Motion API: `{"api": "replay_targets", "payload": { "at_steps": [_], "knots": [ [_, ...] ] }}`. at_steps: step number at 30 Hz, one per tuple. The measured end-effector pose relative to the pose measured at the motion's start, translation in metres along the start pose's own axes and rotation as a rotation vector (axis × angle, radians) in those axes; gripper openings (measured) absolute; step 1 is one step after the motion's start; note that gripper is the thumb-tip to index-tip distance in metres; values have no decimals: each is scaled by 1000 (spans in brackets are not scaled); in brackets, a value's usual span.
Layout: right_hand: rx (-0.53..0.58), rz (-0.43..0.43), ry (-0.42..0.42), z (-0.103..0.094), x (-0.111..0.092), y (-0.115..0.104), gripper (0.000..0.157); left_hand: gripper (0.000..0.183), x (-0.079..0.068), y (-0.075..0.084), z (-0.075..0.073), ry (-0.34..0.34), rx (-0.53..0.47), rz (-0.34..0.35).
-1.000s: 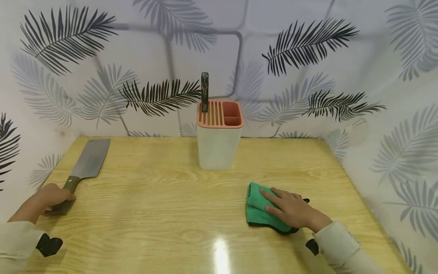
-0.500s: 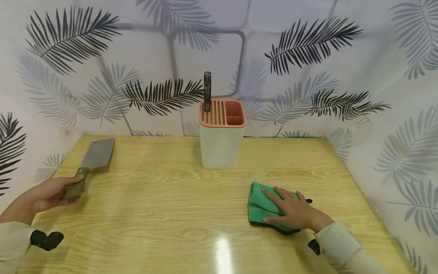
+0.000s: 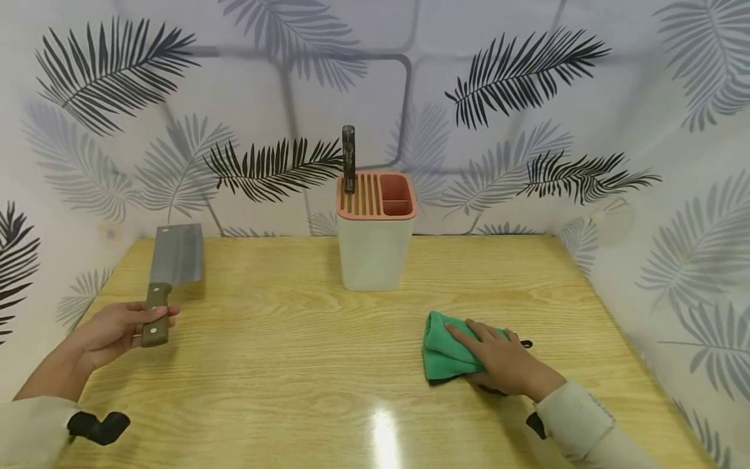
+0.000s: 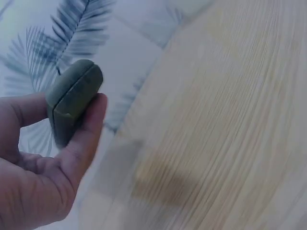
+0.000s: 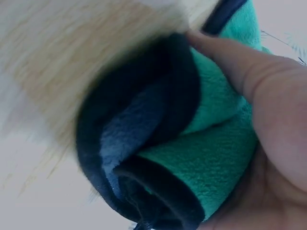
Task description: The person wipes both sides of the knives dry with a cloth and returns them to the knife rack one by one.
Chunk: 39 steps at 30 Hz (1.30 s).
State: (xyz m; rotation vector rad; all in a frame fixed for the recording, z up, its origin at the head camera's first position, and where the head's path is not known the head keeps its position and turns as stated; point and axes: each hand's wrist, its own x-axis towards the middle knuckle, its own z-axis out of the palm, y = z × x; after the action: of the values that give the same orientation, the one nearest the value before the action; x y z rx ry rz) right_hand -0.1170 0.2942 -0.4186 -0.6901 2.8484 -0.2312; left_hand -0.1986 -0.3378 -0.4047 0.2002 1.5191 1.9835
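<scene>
At the left of the head view, my left hand (image 3: 114,332) grips a cleaver (image 3: 177,253) by its olive handle, broad grey blade pointing away from me. The left wrist view shows the butt of the handle (image 4: 74,96) between thumb and fingers, with a shadow on the table beneath. On the right, my right hand (image 3: 508,365) lies over a folded green cloth (image 3: 442,348) with dark edging. Seen from the right wrist, the thumb is at the cloth's edge and the folded cloth (image 5: 206,158) bunches against the palm; the other fingers are mostly hidden.
A white knife block (image 3: 375,257) with a pink slotted top stands at the back middle of the wooden table (image 3: 281,365). One dark handle (image 3: 349,156) sticks up from its left slots. Leaf-patterned curtains (image 3: 498,143) close off the back and sides.
My left hand has lifted the cleaver, moved it right and turned its blade more upright in view. The right thumb has tucked under the cloth, which stays in about the same place.
</scene>
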Motion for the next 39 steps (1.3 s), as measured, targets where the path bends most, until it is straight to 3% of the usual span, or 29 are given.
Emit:
{"api": "replay_targets", "payload": {
  "at_steps": [5,7,10,16,20,25,30,35,39],
  "knots": [
    [-52,4,46,3,3,1,85,22,9,-7,28,79,-13,150],
    [-58,7,60,4,4,2,84,35,13,-7,42,72,-38,211],
    [-56,-5,75,3,5,4,84,41,19,-5,64,47,-74,286],
    [-14,-41,67,2,5,8,82,34,28,-1,106,-25,-63,370],
    [-20,-62,114,2,4,10,71,29,32,-2,131,-24,31,363],
    [-44,-106,247,0,2,15,61,25,36,-7,157,62,156,330],
    [52,-117,288,-13,1,21,59,31,39,-9,179,116,259,298],
    [165,-120,353,-32,5,13,57,44,43,-13,200,77,312,236],
    [219,-187,499,-51,10,-3,64,45,49,-19,213,22,313,224]
  ]
}}
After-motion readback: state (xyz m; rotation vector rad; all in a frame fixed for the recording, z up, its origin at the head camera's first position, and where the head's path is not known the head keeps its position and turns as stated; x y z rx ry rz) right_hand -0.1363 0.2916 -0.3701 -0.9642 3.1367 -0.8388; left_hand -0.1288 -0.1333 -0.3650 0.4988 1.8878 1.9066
